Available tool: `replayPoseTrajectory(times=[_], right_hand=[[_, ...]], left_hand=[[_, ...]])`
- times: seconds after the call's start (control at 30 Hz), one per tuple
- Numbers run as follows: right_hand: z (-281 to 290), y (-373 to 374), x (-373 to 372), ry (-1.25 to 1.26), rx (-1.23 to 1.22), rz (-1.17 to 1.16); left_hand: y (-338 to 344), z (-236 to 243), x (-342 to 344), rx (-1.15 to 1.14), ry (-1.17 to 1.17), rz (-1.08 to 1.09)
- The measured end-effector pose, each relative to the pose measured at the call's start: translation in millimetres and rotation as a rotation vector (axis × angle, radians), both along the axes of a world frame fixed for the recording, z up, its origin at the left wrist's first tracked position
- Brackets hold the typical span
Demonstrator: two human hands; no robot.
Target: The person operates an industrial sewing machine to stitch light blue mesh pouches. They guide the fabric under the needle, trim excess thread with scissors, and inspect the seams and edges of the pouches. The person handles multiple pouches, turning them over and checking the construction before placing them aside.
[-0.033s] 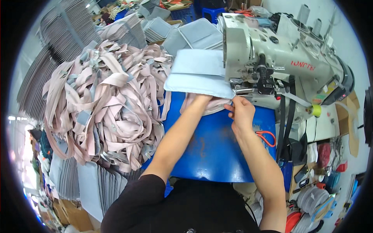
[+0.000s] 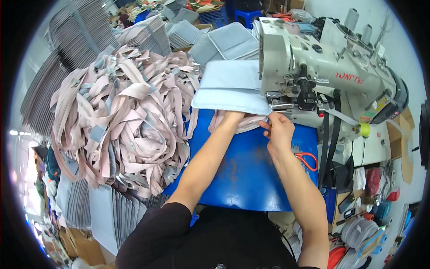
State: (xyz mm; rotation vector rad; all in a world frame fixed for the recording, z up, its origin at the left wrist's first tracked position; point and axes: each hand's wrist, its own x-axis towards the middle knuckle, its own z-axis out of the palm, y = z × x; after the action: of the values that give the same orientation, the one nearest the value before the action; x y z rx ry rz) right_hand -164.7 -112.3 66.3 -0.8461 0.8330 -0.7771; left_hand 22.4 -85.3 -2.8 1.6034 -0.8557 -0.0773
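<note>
A light blue padded fabric panel [image 2: 233, 99] with a seam across it lies at the sewing machine [image 2: 309, 58], its right edge by the needle area. My left hand [image 2: 234, 117] reaches under the panel's near edge, so its fingers are hidden. At the panel's near right corner, my right hand [image 2: 280, 130] pinches the edge between thumb and forefinger, with the other fingers curled. Pinkish strap material [image 2: 251, 123] hangs below the panel, between my hands.
A large heap of pink and grey straps [image 2: 121, 121] fills the left side. Stacked grey panels [image 2: 112, 215] stand beneath it. Red-handled scissors [image 2: 307, 160] lie on the blue table [image 2: 242, 179], right of my right forearm. A tape [image 2: 342, 115] runs into the machine.
</note>
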Motion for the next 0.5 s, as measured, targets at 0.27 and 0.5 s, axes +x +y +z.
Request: replayPoseTrajectory(times=[0.27,0.5], right_hand=[[-4,-4,2,-0.045,0.010,-0.005],[-8,-6,2,0.031,-0.027,0.022]], left_hand=[[79,66,-75,0.124,-0.358,-0.192],[65,60,-40,0.358,0.007,-0.535]])
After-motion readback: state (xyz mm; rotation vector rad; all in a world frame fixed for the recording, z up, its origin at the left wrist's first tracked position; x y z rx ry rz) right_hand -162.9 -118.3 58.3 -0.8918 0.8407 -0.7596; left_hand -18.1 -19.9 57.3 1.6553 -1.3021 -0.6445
